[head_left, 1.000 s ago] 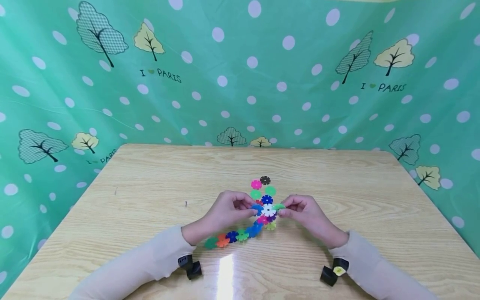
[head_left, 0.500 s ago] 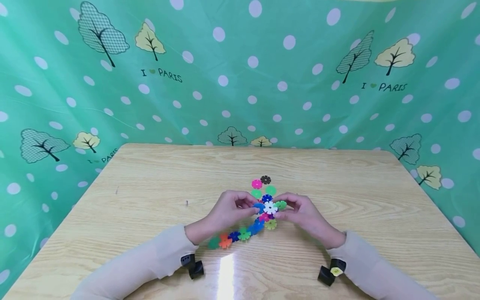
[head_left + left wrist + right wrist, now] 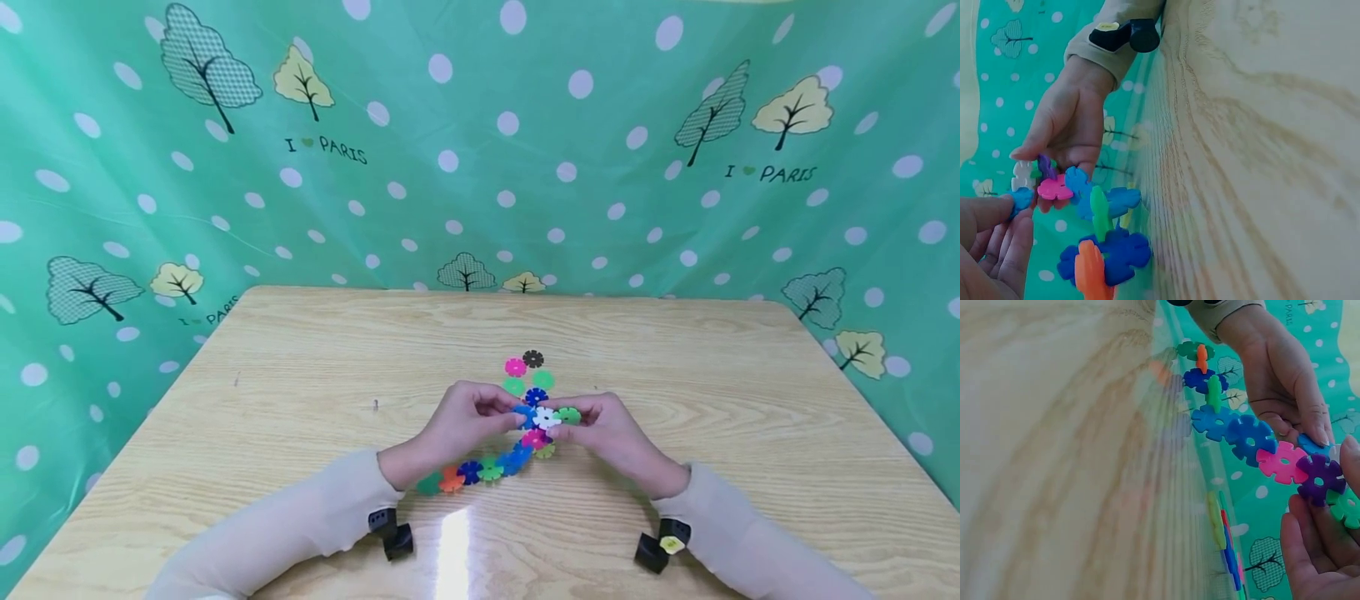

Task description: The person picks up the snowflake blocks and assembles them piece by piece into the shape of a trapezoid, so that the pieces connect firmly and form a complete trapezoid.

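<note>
My left hand [image 3: 468, 421] pinches a light blue snowflake disc [image 3: 525, 417] between thumb and fingers, above the table. Slotted to it is a white snowflake disc [image 3: 546, 419], whose edge my right hand [image 3: 618, 433] pinches. A green disc [image 3: 568, 415] lies in front of the right fingers, joined at the white one's right. From this cluster a chain hangs down to the left: purple [image 3: 1321, 480], pink [image 3: 1284, 462], blue [image 3: 1250, 440], then light green [image 3: 1100, 212], dark blue [image 3: 1125, 256], orange [image 3: 1090, 269] and dark green [image 3: 1192, 350] discs. My fingers hide part of the cluster.
Several loose discs lie on the wooden table [image 3: 675, 358] beyond the hands, among them black [image 3: 533, 359], pink [image 3: 515, 367] and green [image 3: 543, 380]. A yellow-green disc [image 3: 545, 451] lies nearer. A green patterned curtain [image 3: 480, 167] hangs behind the table.
My right fingers have shifted from the green disc's edge leftward to the white disc, leaving the green one more exposed. The left hand and chain have drifted slightly right.
</note>
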`<state>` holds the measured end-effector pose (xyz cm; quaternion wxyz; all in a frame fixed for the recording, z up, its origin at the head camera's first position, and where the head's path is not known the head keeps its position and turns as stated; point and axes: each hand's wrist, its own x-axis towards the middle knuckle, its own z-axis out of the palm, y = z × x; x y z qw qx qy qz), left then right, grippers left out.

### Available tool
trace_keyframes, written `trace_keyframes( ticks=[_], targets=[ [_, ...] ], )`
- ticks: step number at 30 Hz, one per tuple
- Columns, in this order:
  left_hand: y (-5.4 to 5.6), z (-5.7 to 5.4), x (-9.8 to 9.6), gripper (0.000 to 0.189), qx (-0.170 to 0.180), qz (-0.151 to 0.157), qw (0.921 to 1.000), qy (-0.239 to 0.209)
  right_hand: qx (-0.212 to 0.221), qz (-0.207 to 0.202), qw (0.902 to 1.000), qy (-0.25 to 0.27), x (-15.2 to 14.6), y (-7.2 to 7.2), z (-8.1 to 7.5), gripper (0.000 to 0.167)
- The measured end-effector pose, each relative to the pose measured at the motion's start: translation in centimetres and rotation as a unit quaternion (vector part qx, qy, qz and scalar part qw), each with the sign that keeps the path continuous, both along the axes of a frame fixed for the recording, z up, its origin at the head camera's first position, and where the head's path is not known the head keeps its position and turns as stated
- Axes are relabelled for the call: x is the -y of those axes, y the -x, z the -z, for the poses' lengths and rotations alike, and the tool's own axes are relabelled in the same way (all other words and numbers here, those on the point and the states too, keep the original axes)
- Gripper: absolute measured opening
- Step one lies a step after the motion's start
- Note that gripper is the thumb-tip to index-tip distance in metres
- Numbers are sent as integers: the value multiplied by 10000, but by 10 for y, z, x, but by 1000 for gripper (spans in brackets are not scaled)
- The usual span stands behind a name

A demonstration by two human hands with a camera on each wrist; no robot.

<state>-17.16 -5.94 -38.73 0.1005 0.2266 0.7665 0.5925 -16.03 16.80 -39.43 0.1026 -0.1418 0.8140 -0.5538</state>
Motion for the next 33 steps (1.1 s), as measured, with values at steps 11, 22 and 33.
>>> trace_keyframes(
  ticks=[11,22,33],
  targets=[
    [1,-4,-1,8,-75,229,9997,-39,107,61,9999,-78,-2,0,-1,36],
    [0,-13,3,5,150,414,9989,145,-110,-133,9998,-47,1,0,1,34],
    [-2,-10,4,5,123,271,9994,152,-36,-304,9995,32,5,1,3,32]
  ],
)
